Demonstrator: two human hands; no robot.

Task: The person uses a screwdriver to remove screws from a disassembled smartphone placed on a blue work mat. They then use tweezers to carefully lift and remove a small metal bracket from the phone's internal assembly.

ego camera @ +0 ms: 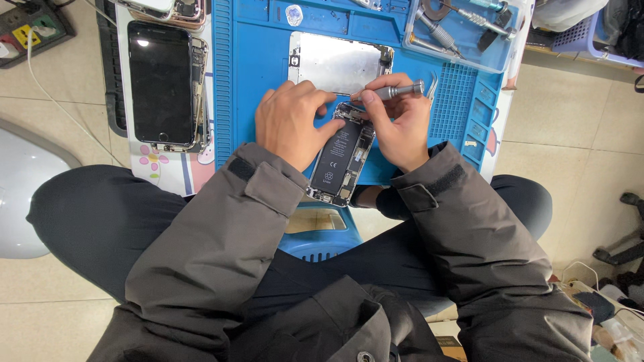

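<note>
An opened phone body [342,161] with a black battery lies on the blue work mat [255,67], tilted toward me. My left hand [292,121] presses on the phone's upper left part, fingers curled over its top edge. My right hand [399,127] grips a small silver screwdriver [392,90], its tip pointing down at the phone's top end. A bare metal back plate [339,64] lies on the mat just beyond both hands.
A black phone screen [161,80] stacked on another phone body lies left of the mat. A clear tray [463,33] with tools sits at the mat's top right. A power strip [27,27] lies on the floor at far left. Below the mat is a blue stool [322,234].
</note>
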